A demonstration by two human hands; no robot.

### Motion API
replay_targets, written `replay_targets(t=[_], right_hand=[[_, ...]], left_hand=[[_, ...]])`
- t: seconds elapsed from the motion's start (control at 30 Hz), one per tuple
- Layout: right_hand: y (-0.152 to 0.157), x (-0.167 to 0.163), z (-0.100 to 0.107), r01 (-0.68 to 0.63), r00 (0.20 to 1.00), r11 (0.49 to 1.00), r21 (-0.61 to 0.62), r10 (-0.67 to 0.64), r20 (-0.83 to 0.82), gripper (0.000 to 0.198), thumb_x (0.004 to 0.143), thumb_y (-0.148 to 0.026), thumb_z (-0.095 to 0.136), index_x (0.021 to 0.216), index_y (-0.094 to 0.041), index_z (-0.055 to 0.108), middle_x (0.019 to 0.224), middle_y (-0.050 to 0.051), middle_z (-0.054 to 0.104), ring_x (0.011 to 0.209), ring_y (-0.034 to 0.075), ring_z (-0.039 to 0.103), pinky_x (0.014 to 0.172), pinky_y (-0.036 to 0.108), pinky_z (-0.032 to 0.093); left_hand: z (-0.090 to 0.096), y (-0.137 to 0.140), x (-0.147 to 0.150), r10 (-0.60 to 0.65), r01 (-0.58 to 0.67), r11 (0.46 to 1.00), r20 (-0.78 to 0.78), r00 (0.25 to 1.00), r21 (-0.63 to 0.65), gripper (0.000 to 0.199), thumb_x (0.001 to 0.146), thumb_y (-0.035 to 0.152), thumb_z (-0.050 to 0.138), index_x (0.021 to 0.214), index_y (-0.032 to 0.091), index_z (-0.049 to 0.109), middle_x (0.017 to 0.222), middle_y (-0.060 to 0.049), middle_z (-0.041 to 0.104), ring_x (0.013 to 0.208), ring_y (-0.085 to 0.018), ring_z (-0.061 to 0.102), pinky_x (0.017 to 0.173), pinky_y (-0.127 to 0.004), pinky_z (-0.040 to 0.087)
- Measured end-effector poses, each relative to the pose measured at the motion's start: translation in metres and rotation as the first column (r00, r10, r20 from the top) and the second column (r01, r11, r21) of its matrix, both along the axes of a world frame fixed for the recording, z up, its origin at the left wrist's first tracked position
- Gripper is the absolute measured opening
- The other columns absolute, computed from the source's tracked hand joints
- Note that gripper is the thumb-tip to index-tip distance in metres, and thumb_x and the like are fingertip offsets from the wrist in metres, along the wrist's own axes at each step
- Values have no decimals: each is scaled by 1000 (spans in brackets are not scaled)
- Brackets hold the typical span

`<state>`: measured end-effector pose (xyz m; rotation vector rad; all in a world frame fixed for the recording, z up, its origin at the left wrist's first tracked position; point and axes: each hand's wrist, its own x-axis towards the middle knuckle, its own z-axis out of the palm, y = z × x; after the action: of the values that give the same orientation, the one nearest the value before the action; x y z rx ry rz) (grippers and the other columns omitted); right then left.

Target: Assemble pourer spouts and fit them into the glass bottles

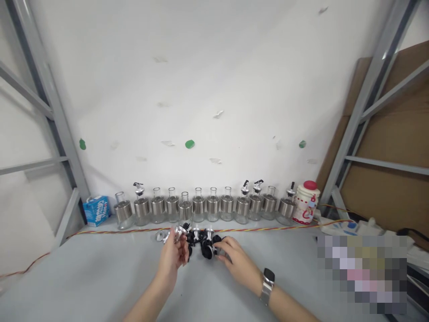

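My left hand (174,255) is closed, its thumb up and fingers curled, around a silver pour spout (180,231). With thumb and index finger, my right hand (236,257) grips the edge of a black and silver pour spout (208,251). More such spouts (196,234) lie in a pile between and behind the hands, partly hidden by them. Behind the pile stands a row of glass bottles with steel sleeves (198,205). Most have bare necks; several carry spouts, such as the bottle (141,208) near the left end.
A blue carton (96,210) stands left of the row, a white jar with a red lid (305,205) right of it. A twisted red and yellow wire (268,229) crosses the grey table (110,273). Power strips (365,228) lie at the right, beside a blurred-out patch. Metal posts flank both sides.
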<state>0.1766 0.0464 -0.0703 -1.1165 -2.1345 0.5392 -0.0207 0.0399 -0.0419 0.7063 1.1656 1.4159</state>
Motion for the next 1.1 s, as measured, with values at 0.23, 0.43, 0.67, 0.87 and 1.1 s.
replay_targets(t=[0.23,0.43,0.67,0.87,1.1], right_hand=[[2,2,-1,12,1000,1000,13,-12,28,25,76,-10,47,96,-21,59,94,6,50,92,19,48,84,31,39],[3,6,0,53,998,995,89,-55,24,34,75,-1,35,87,-20,60,91,6,51,88,18,48,80,31,40],[-12,-23,13,14,986,969,246,-55,160,37,74,0,40,101,-20,56,98,7,52,92,20,45,82,34,37],[-21,-92,11,-142,945,976,166,84,317,22,79,-19,52,100,-20,56,97,6,54,91,20,47,78,32,36],[2,-143,-1,20,950,988,155,-67,306,15,75,-22,59,88,-15,57,90,7,59,87,23,53,73,32,38]], left_hand=[[15,-1,-15,40,-42,999,58,998,31,40,64,56,55,66,16,49,45,7,47,36,-6,40,38,-17,29],[15,2,-24,157,-150,957,-9,987,248,29,67,46,57,67,19,45,50,6,50,38,-6,42,36,-16,28],[17,6,-29,235,-234,934,31,972,269,25,70,43,53,68,19,45,52,6,51,40,-7,46,36,-17,30],[11,13,-30,238,-248,935,71,969,253,31,70,48,52,66,17,48,47,5,51,36,-7,43,33,-17,29],[8,14,-31,225,-247,934,112,968,260,35,68,51,53,63,17,47,42,7,48,35,-7,43,35,-16,31]])
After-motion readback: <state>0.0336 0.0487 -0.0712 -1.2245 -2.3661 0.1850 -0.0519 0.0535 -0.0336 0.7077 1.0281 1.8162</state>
